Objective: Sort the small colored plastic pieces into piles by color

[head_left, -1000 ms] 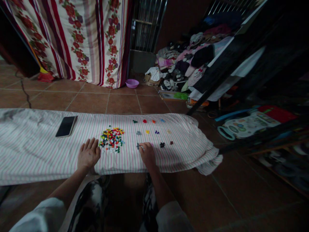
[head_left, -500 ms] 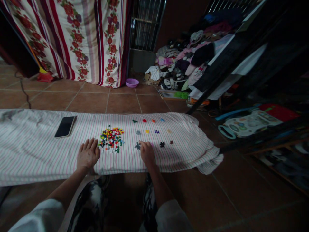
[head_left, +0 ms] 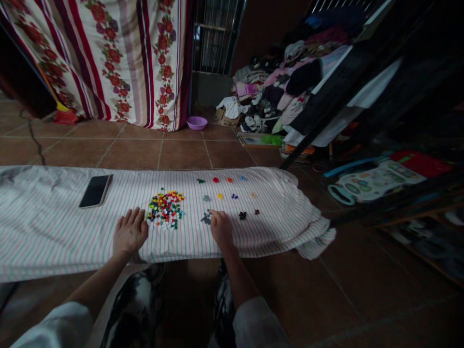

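Observation:
My left hand [head_left: 129, 232] lies flat on the striped cloth [head_left: 54, 232], its fingers out straight, just left of a mixed pile of small coloured pieces [head_left: 166, 208]. Right of that pile, my right hand [head_left: 222, 228] is curled with thumb and forefinger close together at the edge of a dark grey cluster [head_left: 206, 218]. Anything between those fingertips is too small to make out. Small single-colour groups sit in rows around this hand: light grey [head_left: 206, 198], yellow [head_left: 219, 196], dark purple [head_left: 235, 196], black [head_left: 242, 215] and brown [head_left: 257, 212].
Farther back on the cloth are green [head_left: 200, 181], red [head_left: 215, 180], orange [head_left: 229, 180] and blue [head_left: 243, 178] groups. A phone [head_left: 95, 191] lies at the left. Beyond, a purple basin [head_left: 196, 123] stands on the tiled floor near a heap of clothes [head_left: 268, 92].
The view has shifted slightly. My left hand stays flat in place. My right hand remains by the dark grey cluster, and a pink bit seen beside it earlier is now hidden.

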